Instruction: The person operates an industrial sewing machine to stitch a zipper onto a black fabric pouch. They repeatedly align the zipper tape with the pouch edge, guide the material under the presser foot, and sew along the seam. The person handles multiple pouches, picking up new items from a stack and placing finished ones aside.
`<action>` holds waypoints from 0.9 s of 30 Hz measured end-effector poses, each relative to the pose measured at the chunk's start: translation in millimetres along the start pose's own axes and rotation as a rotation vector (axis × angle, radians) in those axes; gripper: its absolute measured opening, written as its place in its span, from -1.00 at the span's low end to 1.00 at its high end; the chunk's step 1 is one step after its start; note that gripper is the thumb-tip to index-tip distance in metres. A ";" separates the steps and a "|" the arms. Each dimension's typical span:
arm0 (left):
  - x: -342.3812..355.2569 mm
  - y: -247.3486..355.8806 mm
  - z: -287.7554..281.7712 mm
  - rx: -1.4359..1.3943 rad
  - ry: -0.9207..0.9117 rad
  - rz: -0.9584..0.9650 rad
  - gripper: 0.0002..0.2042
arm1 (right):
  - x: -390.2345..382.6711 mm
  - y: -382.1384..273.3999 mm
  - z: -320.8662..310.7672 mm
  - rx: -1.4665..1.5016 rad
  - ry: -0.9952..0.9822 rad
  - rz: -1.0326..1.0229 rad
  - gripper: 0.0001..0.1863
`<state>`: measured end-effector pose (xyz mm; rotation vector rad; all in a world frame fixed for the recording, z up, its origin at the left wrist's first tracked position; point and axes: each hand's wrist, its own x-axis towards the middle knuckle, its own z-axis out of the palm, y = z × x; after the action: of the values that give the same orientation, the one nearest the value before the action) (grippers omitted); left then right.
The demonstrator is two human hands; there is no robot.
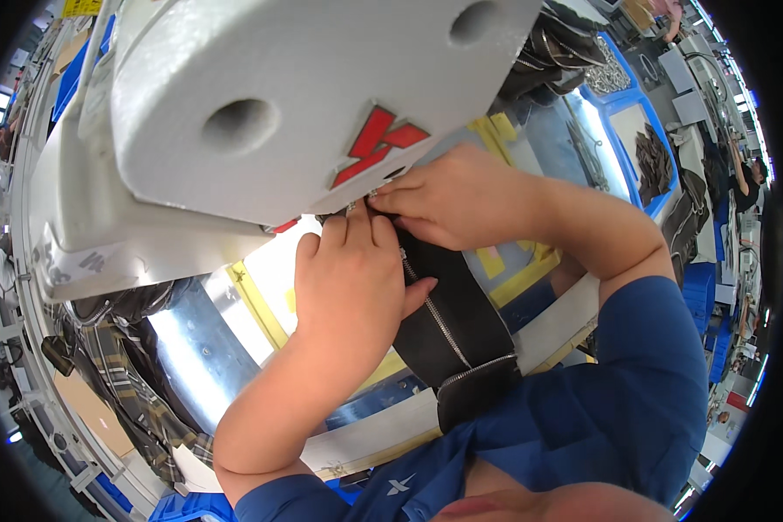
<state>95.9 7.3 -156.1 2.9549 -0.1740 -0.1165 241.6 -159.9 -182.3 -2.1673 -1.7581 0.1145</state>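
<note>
Black fabric (457, 291), silvery lengthwise zipper (445, 324), second zipper (480, 369) crosswise

From my remote station I see a black fabric panel (461, 291), long and strip-like, lying obliquely across the worktop (365, 438), its near end passing over the front edge. A metal zipper (446, 324) with silvery teeth runs lengthwise along it as one narrow line. Near the lower end I make out a second silvery zipper (480, 368), set crosswise and slightly curved. The cloth looks mostly flat; its far end is hidden from me.
</note>
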 end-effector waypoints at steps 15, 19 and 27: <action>4.0 1.7 3.7 -0.013 0.020 0.023 -0.03 | -11.0 4.4 4.2 -0.044 0.028 -0.037 -0.55; 2.7 1.1 7.6 0.013 0.034 0.036 -0.02 | -16.1 2.4 2.3 -0.036 0.010 -0.047 -0.66; 3.9 0.8 5.2 -0.027 0.055 0.057 -0.04 | -15.3 3.3 6.1 -0.053 -0.069 -0.083 -0.64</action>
<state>99.2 5.2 -161.4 2.9195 -0.2470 -0.0297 239.5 -173.8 -191.3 -2.1472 -1.9074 0.1246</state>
